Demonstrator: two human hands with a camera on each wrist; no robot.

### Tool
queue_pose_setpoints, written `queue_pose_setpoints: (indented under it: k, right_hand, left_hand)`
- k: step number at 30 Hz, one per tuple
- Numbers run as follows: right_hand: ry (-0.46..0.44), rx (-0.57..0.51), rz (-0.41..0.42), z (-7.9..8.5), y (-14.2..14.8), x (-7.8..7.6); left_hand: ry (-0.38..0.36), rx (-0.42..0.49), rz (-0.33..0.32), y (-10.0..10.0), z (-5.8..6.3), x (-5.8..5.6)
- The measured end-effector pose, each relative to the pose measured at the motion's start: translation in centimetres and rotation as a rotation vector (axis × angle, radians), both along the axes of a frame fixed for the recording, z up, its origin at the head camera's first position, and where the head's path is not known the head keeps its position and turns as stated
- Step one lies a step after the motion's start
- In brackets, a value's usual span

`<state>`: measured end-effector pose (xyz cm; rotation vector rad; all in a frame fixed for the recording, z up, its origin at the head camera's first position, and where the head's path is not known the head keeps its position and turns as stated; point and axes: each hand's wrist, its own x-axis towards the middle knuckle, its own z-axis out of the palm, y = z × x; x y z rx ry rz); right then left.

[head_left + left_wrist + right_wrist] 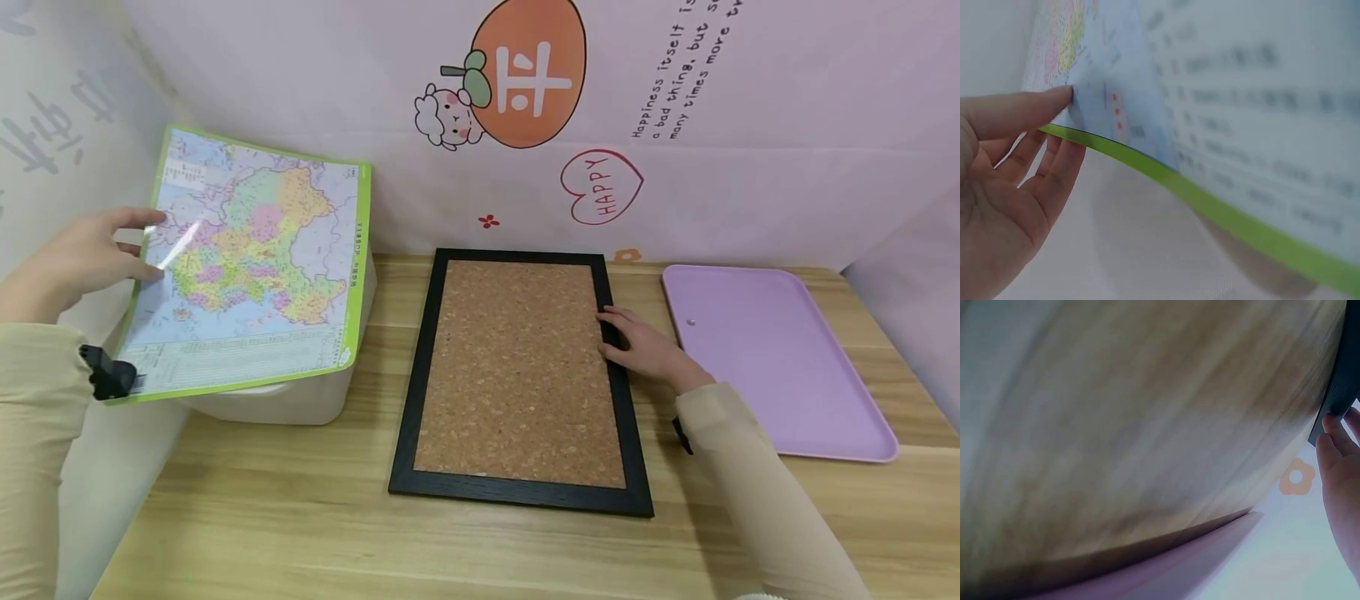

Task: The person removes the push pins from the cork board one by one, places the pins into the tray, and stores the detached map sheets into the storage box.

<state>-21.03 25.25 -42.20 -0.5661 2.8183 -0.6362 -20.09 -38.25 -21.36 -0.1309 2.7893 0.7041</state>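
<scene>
My left hand (93,254) pinches the left edge of a glossy map (255,242) with a green border. In the left wrist view the thumb (1029,109) lies on the printed face and the fingers curl beneath the edge. The map lies over a white bin (315,400) at the left, hiding most of it. A black-framed cork board (517,375) lies flat on the table in the middle. My right hand (645,346) rests on the frame's right side, its extended fingers across the black rail, also seen in the right wrist view.
A lilac tray (780,358) lies to the right of the cork board. The wood-grain table (300,517) meets a printed white cloth backdrop (300,75) behind these things. A white wall surface (60,167) stands at the left.
</scene>
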Motion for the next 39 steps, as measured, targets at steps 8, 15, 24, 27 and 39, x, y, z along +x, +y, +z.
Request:
queue_pose_setpoints:
  k: [8, 15, 24, 27, 39]
  right_hand:
    - [-0.005, 0.001, -0.009, -0.18, 0.04, -0.07]
    - [0.005, 0.008, -0.006, -0.4, 0.08, -0.16]
    - [-0.003, 0.004, -0.009, -0.32, -0.02, -0.14]
    - [-0.006, 0.007, -0.013, -0.27, -0.04, -0.09]
    - [-0.008, 0.003, -0.01, -0.41, 0.24, -0.43]
  left_hand:
    - [0.147, -0.083, -0.01, 0.11, -0.5, -0.24]
    - [0.216, -0.207, -0.003, -0.47, -0.46, -0.74]
    - [0.286, -0.316, 0.007, -0.12, -0.29, -0.63]
    - [0.3, -0.329, -0.001, -0.01, -0.24, -0.56]
    - [0.342, -0.369, 0.015, -0.51, -0.44, -0.74]
